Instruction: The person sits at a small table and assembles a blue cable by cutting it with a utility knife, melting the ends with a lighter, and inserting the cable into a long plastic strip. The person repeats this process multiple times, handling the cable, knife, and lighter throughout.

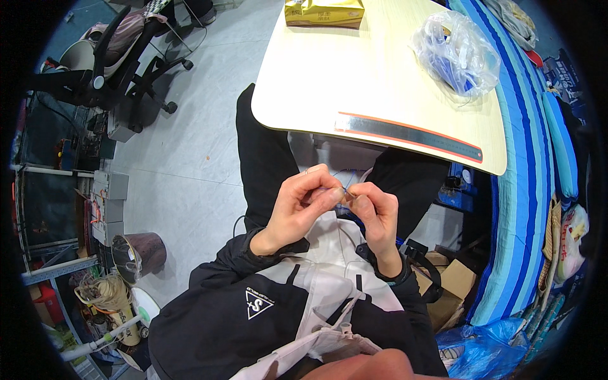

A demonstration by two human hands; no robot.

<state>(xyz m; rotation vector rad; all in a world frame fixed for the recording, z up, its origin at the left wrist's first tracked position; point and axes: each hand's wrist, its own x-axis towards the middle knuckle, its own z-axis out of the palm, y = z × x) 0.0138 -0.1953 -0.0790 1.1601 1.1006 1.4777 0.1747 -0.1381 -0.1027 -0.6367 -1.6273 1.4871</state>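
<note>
A tiny thin object (344, 192), too small to identify, is sitting at the centre of the frame, pinched between both hands over the person's lap. The left hand (297, 206) and right hand (377, 212) are meeting fingertip to fingertip, fingers closed tight on it, probably for fine control. Above, the pale wooden bench (354, 76) is carrying a long metal ruler (408, 136), a crumpled clear plastic bag (456, 54) and a yellow box (324, 12).

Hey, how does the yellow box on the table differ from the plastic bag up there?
The yellow box is opaque, flat-sided and rectangular, at the table's far edge. The plastic bag is see-through, crumpled and rounded, with blue contents, toward the right side. Both rest on the pale tabletop, untouched by either hand.
</note>
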